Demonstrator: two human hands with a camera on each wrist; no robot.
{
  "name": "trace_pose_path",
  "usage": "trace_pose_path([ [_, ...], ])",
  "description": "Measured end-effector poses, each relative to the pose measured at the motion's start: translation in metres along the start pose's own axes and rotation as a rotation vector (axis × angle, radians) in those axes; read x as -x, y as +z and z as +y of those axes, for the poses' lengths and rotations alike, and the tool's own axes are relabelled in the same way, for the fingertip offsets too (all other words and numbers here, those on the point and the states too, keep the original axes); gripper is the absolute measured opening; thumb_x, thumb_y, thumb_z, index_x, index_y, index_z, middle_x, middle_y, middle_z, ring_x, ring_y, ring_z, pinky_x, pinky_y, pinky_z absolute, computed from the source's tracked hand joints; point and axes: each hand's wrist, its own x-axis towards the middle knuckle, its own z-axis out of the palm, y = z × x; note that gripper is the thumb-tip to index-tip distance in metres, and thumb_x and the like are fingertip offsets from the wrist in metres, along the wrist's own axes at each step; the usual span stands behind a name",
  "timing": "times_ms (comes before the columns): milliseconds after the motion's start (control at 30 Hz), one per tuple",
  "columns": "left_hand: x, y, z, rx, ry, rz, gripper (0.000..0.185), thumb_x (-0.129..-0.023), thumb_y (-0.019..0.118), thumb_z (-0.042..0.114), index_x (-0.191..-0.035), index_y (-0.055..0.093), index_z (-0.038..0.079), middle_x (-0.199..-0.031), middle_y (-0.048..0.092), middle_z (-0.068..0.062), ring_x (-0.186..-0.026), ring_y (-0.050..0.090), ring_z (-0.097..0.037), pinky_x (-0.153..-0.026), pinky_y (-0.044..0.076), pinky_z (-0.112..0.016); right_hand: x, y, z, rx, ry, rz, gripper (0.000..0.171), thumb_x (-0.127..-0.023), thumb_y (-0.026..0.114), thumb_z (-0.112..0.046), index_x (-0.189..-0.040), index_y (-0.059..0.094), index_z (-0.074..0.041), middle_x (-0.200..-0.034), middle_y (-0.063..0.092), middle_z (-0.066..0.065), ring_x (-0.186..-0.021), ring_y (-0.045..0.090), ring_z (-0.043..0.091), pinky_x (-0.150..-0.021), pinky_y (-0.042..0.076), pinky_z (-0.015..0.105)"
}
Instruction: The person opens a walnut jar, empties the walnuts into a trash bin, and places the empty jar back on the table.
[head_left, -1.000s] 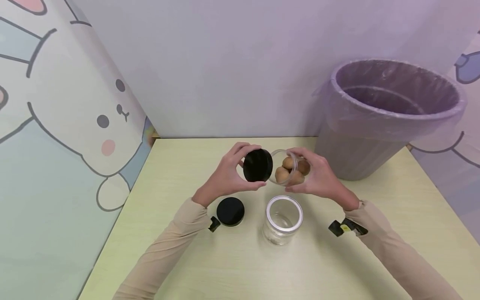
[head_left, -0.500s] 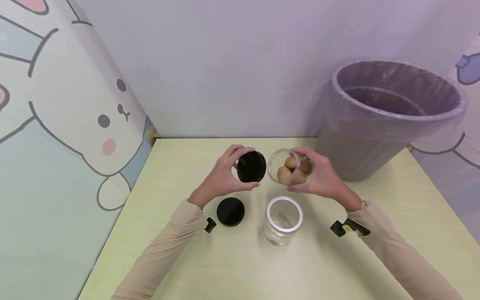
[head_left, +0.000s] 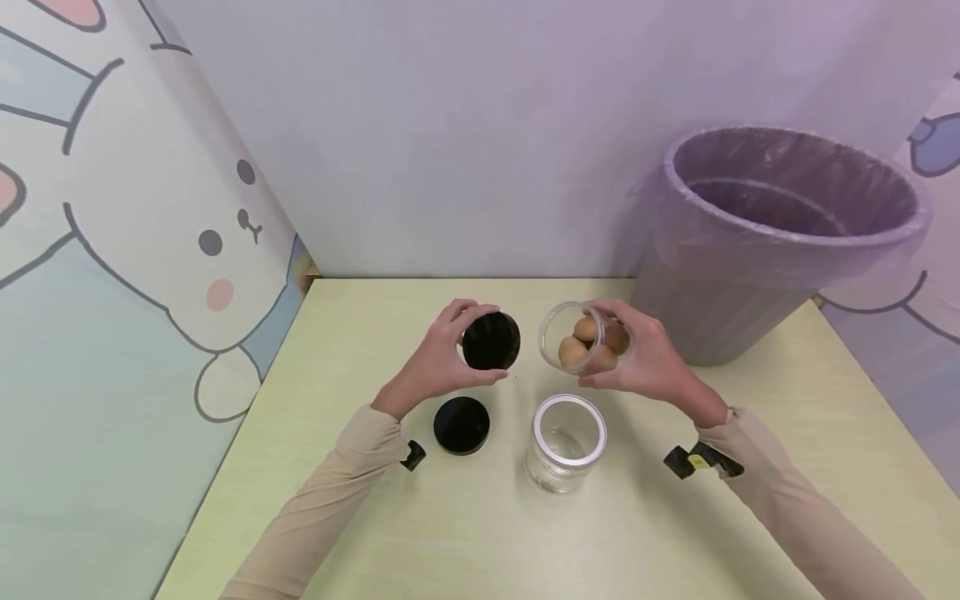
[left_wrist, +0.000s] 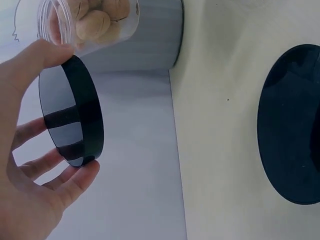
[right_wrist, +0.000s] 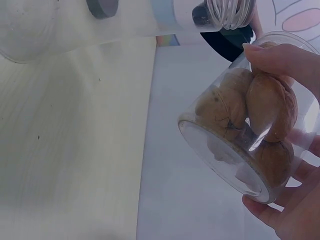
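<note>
Head: left hand pinches black lid by rim, above table. Right hand grips walnut jar, long axis near horizontal, mouth facing lid, slight gap.
Left wrist: lid on edge between thumb and fingers.
Right wrist: jar tilted, base toward camera.

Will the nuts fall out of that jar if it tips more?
Probably: the jar lies sideways in the right hand, its mouth uncovered, lid off. The walnuts look round and loose, so they would likely roll out.

Glossy black lid; clear smooth plastic jar.
</note>
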Motion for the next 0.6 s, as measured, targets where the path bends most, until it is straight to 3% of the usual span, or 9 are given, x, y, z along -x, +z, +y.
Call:
trace_pose_path([
  [167,0.003,0.001,-0.006,-0.017,-0.038,-0.017,0.079,-0.065,0.085,0.038,-0.134,0.05,0.02,-0.123,0.045,-0.01,-0.107,0.047,-0.029,-0.073,0.048,-0.039,0.001,0.0,0.0,-0.007,0.005,-0.004,0.093,-0.047,0.096,-0.024,-0.13,0.053,-0.019,-0.121,0.06,-0.007,-0.105,0.055,0.011,-0.087,0.041,0.04],
  [300,0.005,0.001,-0.011,-0.054,-0.086,-0.035,0.079,-0.065,0.084,0.041,-0.134,0.049,0.022,-0.125,0.043,-0.006,-0.111,0.045,-0.025,-0.083,0.046,-0.041,0.002,0.0,0.001,-0.012,0.006,-0.009,0.092,-0.047,0.095,-0.023,-0.129,0.053,-0.022,-0.12,0.061,-0.003,-0.103,0.055,0.01,-0.086,0.041,0.039],
  [400,0.006,0.002,-0.014,-0.073,-0.117,-0.045,0.078,-0.065,0.084,0.041,-0.134,0.05,0.023,-0.125,0.043,-0.004,-0.113,0.042,-0.022,-0.09,0.044,-0.045,0.002,0.0,0.003,-0.011,0.001,-0.007,0.092,-0.047,0.095,-0.023,-0.129,0.053,-0.021,-0.12,0.061,-0.004,-0.103,0.055,0.01,-0.085,0.041,0.038],
  [600,0.007,0.004,-0.022,-0.077,-0.152,-0.066,0.078,-0.065,0.084,0.042,-0.133,0.052,0.021,-0.125,0.042,-0.004,-0.114,0.041,-0.023,-0.091,0.044,-0.046,0.001,-0.003,0.005,-0.004,0.001,-0.005,0.091,-0.047,0.095,-0.021,-0.128,0.054,-0.014,-0.119,0.061,-0.002,-0.102,0.055,0.011,-0.085,0.041,0.039],
])
